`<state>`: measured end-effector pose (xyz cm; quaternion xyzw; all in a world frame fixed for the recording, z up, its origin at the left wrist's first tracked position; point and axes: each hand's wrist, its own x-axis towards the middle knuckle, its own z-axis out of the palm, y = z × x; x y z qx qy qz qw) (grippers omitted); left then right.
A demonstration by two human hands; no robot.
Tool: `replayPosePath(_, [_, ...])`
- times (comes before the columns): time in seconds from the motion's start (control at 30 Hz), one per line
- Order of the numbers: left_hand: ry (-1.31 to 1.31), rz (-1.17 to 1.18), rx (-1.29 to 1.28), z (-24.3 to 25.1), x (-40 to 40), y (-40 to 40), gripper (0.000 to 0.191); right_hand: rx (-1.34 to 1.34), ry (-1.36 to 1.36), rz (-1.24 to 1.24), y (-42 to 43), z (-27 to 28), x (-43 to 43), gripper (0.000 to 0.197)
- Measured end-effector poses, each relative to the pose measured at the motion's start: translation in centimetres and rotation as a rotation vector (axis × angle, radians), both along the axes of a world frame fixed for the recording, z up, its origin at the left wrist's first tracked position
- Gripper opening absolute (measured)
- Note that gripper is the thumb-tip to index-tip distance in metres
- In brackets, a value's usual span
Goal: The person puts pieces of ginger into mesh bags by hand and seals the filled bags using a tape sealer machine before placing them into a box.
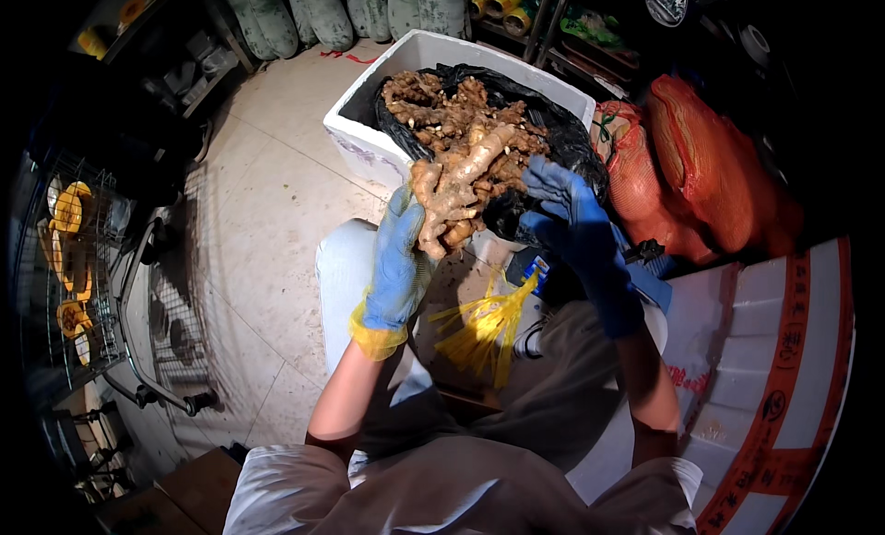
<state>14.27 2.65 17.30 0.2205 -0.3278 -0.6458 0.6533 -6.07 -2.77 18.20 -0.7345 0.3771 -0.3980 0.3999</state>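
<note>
My left hand [397, 272] wears a blue glove with fine yellow mesh netting drawn over it, bunched at the wrist. It grips a large branching ginger root [453, 189] from the left, in front of a white foam box [363, 151]. My right hand [563, 210], in a plain blue glove, is raised at the right with its fingers apart. Its fingertips are close to the ginger pile; I cannot tell whether they touch. More soil-brown ginger roots [442, 110] are heaped in the box on a black plastic bag [577, 137].
A bundle of yellow mesh strips [487, 321] hangs between my knees. Red mesh sacks [698, 169] stand at the right, behind a taped foam box [747, 348]. Wax gourds [311, 16] line the back. A wire cart [83, 258] with cut pumpkins [69, 207] stands left.
</note>
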Motion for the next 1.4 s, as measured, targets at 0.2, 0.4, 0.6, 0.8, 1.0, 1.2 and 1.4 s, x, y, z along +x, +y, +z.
replayPosePath(0.2, [0.179,-0.165,0.141,-1.3,-2.2,1.7,0.051,0.182,-0.22,0.003,0.2,1.3,3.5,0.051])
replayPosePath(0.4, [0.001,-0.3,0.18,-2.0,-0.7,2.0,0.063,0.329,-0.251,-0.038,0.4,0.7,2.8,0.04])
replayPosePath(0.6, [-0.066,-0.182,0.28,-2.7,-1.8,2.1,0.046,0.156,0.005,-0.186,1.8,-0.6,3.8,0.056])
replayPosePath(0.8, [0.102,-0.297,0.242,-1.3,-1.6,2.0,0.049,0.029,-0.051,0.037,0.6,0.6,2.4,0.061])
replayPosePath(1.0, [-0.021,-0.44,-0.119,-1.3,-0.7,2.5,0.058,0.326,-0.287,-0.059,0.7,1.9,-2.4,0.034])
replayPosePath(1.2, [0.78,-0.789,0.008,-4.8,-1.1,3.1,0.052,0.315,-0.043,0.072,2.3,-4.7,-1.3,0.027])
replayPosePath(1.4, [0.544,-0.604,-0.171,-4.0,-1.0,3.5,0.05,0.808,-0.466,0.008,4.4,-5.6,-0.6,0.023])
